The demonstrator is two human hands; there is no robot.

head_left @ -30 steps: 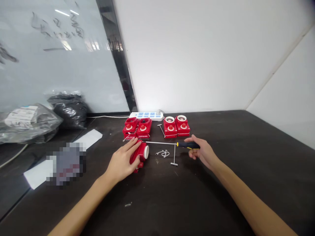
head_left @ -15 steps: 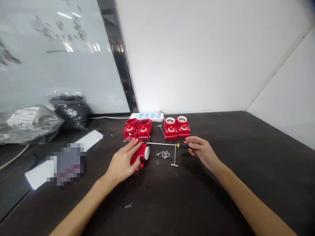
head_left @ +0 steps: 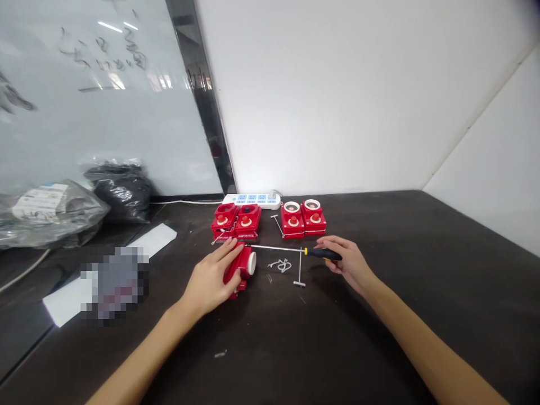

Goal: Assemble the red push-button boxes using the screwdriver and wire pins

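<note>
My left hand (head_left: 214, 277) is closed around a red alarm box (head_left: 243, 261) lying on its side, its white round ring facing right. In my right hand (head_left: 343, 257) is a screwdriver (head_left: 323, 253) with a black and yellow handle, pinched between thumb and fingers. Its long shaft runs left, level, and the tip meets the box's upper far edge by my left fingertips. Between the hands lie a small metal T-shaped hammer (head_left: 299, 275) and a tangle of white cord (head_left: 282, 265).
Behind stand two red boxes (head_left: 248, 223) without rings and two with white rings (head_left: 304, 218), near a white power strip (head_left: 252, 201). At left are a white paper strip (head_left: 158, 239), a blurred patch (head_left: 120, 281), a clear bag (head_left: 54, 214) and a black bag (head_left: 120, 191).
My right fingers have shifted around the screwdriver handle, and the handle sits slightly lower. My left hand and the red alarm box have stayed in place.
</note>
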